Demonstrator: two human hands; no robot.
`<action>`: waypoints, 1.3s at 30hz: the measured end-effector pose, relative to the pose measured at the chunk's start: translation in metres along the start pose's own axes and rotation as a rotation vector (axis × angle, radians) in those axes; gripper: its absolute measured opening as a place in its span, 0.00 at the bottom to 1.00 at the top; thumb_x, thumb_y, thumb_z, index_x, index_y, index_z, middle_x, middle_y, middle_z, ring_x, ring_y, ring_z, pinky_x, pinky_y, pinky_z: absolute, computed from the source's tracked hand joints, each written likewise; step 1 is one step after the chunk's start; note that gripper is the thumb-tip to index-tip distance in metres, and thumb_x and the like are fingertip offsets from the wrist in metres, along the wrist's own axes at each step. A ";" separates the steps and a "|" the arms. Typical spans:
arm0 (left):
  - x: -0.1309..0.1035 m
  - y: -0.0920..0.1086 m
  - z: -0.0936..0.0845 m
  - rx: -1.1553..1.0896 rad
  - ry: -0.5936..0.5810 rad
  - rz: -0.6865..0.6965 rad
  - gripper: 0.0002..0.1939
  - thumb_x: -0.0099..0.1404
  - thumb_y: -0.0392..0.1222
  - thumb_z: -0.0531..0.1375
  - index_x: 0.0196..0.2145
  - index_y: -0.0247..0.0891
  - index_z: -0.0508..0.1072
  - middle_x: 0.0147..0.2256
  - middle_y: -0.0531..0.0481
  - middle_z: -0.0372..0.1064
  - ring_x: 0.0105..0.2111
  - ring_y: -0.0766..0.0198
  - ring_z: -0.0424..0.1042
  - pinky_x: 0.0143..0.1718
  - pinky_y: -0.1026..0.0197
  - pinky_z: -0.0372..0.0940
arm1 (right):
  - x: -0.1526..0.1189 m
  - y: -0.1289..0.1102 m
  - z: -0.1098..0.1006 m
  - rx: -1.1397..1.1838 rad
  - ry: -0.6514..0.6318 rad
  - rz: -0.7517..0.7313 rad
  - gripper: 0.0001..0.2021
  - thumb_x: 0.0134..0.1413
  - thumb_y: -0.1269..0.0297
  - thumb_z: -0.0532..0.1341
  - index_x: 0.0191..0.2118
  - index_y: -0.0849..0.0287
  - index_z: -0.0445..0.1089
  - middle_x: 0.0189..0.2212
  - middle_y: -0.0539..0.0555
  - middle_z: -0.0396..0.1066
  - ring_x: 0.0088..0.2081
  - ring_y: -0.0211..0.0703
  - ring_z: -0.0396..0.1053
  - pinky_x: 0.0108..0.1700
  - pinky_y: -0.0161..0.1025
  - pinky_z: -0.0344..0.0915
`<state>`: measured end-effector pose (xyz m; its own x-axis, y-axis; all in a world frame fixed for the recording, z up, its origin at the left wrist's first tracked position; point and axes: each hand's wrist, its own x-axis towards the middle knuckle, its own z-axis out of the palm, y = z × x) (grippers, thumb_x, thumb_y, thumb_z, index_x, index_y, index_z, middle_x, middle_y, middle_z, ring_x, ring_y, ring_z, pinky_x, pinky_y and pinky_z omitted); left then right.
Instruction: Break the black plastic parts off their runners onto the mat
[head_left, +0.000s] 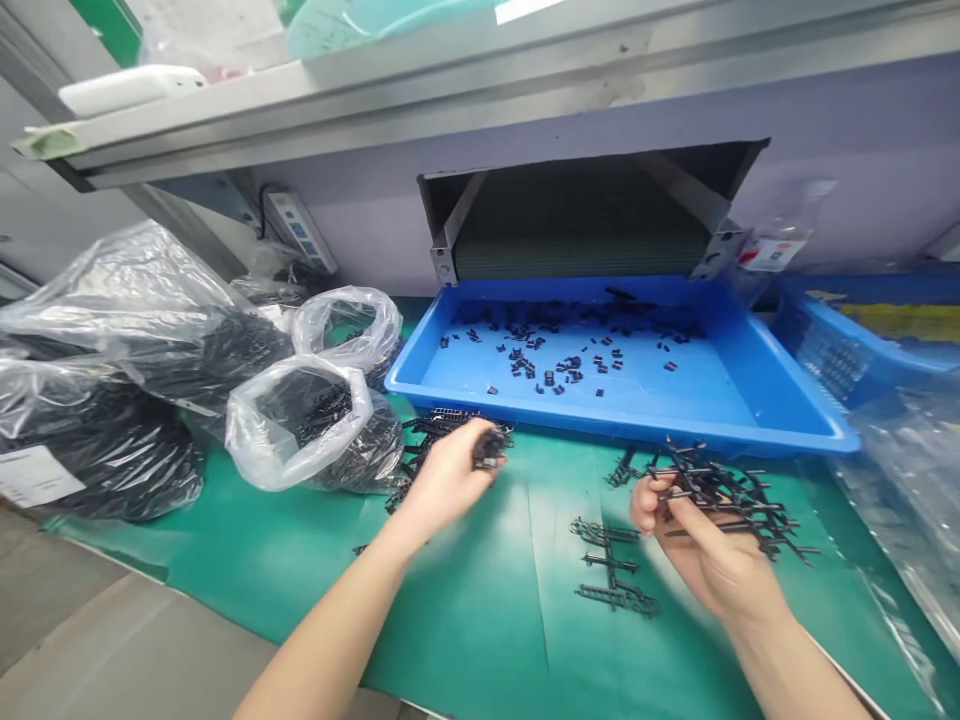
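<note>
Left hand (448, 472) reaching forward, fingers curled closed, right hand (701, 545) palm up, fingers pinched, forearms bare

A wide blue plastic tray (780, 405) sits far centre on the green work mat (480, 620), scattered with small black plastic bits (559, 365). Behind it opens a dark conveyor chute (581, 235). Clear plastic bags of black parts (307, 425) crowd the left. A blue slotted crate (832, 350) stands far right.
</note>
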<state>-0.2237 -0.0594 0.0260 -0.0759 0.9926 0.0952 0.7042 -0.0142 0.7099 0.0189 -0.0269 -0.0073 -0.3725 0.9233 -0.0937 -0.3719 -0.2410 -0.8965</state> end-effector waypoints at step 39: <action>-0.015 0.022 0.044 -0.479 -0.316 0.256 0.14 0.57 0.38 0.58 0.43 0.41 0.69 0.46 0.46 0.60 0.47 0.59 0.59 0.48 0.61 0.54 | 0.001 0.011 0.012 0.203 -0.106 0.277 0.18 0.43 0.51 0.64 0.25 0.60 0.60 0.16 0.44 0.52 0.11 0.25 0.43 0.11 0.25 0.39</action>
<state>-0.1761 -0.0697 0.0091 0.3170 0.9373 0.1448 0.2725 -0.2362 0.9327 0.0046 -0.0325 -0.0120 -0.5646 0.7813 -0.2660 -0.4021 -0.5419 -0.7380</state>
